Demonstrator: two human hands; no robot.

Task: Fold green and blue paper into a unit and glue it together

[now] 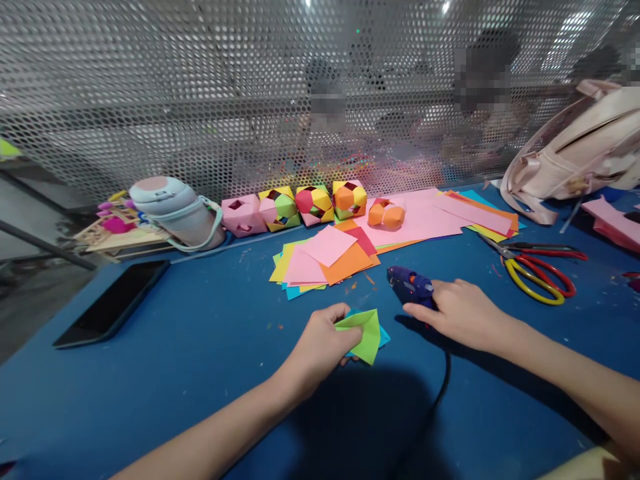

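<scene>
Left hand [325,340]: thumb and fingers clamped on folded green-and-blue paper [369,333], on the near side of the loose paper sheets [306,265]. Right hand [463,312]: fingers closed around glue gun [411,285]. Recommended: pinch folds flat; keep fingertips clear of nozzle [391,271].

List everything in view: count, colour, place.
Phone: one, black, left.
Bottle: one, pale, back left.
Craft: one, tan and pink, beside bottle.
Paper shapes: five, mixed, along mesh.
Squares: several, mixed, centre.
Sheets: several, mainly pink, back.
Strips: several, mixed, back right.
Scissors: one, yellow and red, right.
Tool: one, black and red, by scissors.
Bag: one, pale pink, back right.
Loose paper: some, pink, right edge.
Mesh: one, grey, back.
People: several, blurred, behind mesh.
Table: one, blue, underneath.
Glue gun: one, blue, right hand.
Cord: one, black, bottom.
Folded paper: some, green and blue, left hand.
Left hand: one, bare, centre.
Right hand: one, bare, centre right.
</scene>
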